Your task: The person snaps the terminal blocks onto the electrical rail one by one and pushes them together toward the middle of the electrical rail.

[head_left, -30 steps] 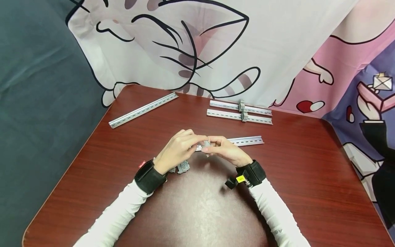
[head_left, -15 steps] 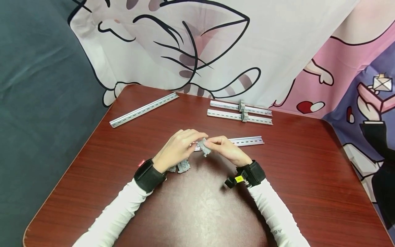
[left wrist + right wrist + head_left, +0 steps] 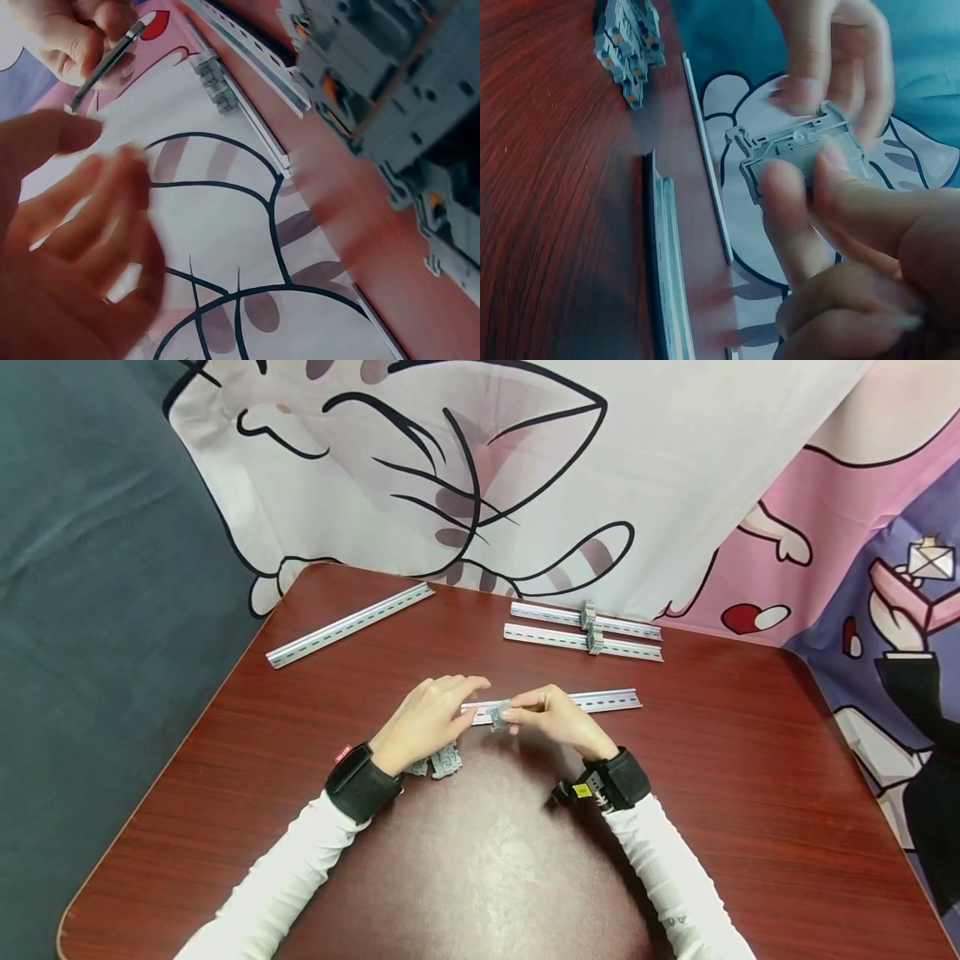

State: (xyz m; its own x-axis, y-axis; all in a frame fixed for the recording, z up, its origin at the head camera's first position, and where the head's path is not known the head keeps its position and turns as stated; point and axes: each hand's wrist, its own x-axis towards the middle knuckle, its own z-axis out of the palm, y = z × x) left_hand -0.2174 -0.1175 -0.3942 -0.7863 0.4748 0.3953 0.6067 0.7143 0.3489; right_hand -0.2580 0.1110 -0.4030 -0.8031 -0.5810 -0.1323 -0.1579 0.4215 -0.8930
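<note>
A flat grey terminal block (image 3: pixel 498 717) is pinched between the thumb and fingers of my right hand (image 3: pixel 561 720), just above the near end of a slotted DIN rail (image 3: pixel 606 701). The right wrist view gives the block's (image 3: pixel 799 146) moulded side; the left wrist view shows its narrow edge. My left hand (image 3: pixel 426 720) hovers to the left, fingers loosely bent and a small gap from the block in the head view. Beneath the left wrist lie more grey terminal blocks (image 3: pixel 447 762), partly covered by that hand; orange spots mark these blocks (image 3: pixel 630 49) in the right wrist view.
Two parallel rails (image 3: pixel 543 634) lie at the back right, each bearing a cluster of grey blocks (image 3: pixel 595 642). Another rail (image 3: pixel 348 625) lies slanted at the back left. A printed cloth (image 3: pixel 675 460) hangs behind the reddish-brown table (image 3: pixel 750 760).
My left fingers have drawn away from the terminal block. The block has been turned in my right hand, which has shifted slightly right. Rails and other blocks stay put.
</note>
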